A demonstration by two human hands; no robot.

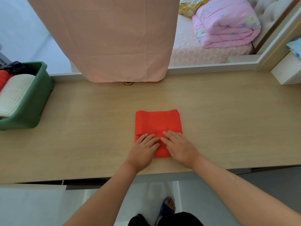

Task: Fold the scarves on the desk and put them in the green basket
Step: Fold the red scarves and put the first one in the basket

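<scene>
A red scarf point(157, 122) lies folded into a rectangle on the wooden desk point(91, 136), near its front edge. My left hand point(143, 150) rests flat on the scarf's near left part, fingers straight. My right hand point(178, 146) presses flat on its near right part, beside the left one. The green basket point(35, 98) stands at the desk's left end, holding a cream waffle-knit roll point(15, 94), a red roll point(3, 77) and a dark cloth point(15, 66).
A pink curtain point(110, 38) hangs down to the desk's back edge, with a small brass fitting point(128, 83) under it. A white box point(286, 69) sits at the back right. Behind the desk is a bed with a folded pink quilt point(226, 22).
</scene>
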